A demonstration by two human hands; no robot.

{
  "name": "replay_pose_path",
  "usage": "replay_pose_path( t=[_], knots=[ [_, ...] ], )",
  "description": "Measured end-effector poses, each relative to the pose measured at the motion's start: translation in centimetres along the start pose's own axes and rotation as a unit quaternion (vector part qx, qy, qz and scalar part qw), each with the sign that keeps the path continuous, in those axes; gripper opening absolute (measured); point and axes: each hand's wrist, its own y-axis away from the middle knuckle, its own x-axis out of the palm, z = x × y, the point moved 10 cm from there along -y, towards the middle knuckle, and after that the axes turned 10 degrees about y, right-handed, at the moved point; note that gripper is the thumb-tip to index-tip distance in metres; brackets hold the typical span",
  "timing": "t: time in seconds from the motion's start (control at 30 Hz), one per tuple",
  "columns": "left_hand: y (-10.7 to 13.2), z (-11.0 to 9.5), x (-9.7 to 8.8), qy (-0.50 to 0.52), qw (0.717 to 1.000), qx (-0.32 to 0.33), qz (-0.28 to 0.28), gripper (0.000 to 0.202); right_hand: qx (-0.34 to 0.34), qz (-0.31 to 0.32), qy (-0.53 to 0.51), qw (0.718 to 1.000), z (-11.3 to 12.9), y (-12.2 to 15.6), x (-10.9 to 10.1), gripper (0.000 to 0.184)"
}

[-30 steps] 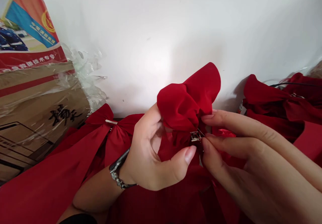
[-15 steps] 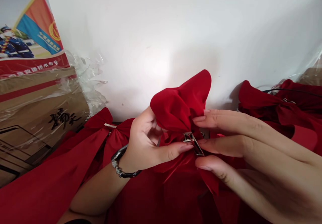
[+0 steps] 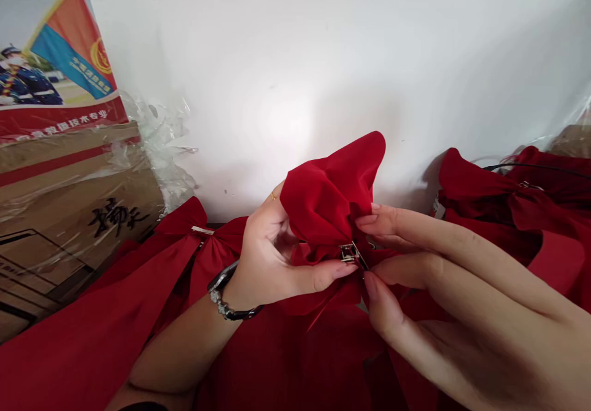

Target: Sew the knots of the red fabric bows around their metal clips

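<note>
A bunched red cloth bow [image 3: 330, 199] is held up in front of a white wall. My left hand [image 3: 277, 263], with a dark bracelet at the wrist, is closed around the gathered middle of the bow from the left. A small silver metal clasp [image 3: 349, 253] sits at that gathered point. My right hand [image 3: 438, 288] comes in from the right, and its thumb and fingertips pinch at the clasp. More red fabric from the same piece hangs down below both hands.
A finished red bow [image 3: 198, 239] with a metal clip lies at the left. More red bows [image 3: 508, 202] pile up at the right. A cardboard box [image 3: 69, 202] under clear plastic film stands at the far left, with a printed poster [image 3: 50, 72] above it.
The clasp swung out at an angle half a second ago and is now pinched back close to the gathered cloth. The bow's upper loop has shifted slightly left and lower than a second ago.
</note>
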Motion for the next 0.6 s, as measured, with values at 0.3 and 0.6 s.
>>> replay_pose_path(
  t=[0.3,0.6],
  knots=[
    [0.34,0.35,-0.21,-0.012,1.0,-0.015,-0.015,0.046,-0.005,-0.013,-0.01,1.0,0.16,-0.17,-0.24,0.014],
    [0.56,0.69,0.09,0.066,0.997,-0.035,-0.026,0.044,-0.027,-0.015,-0.047,0.998,-0.5,0.09,0.18,0.011]
  ],
)
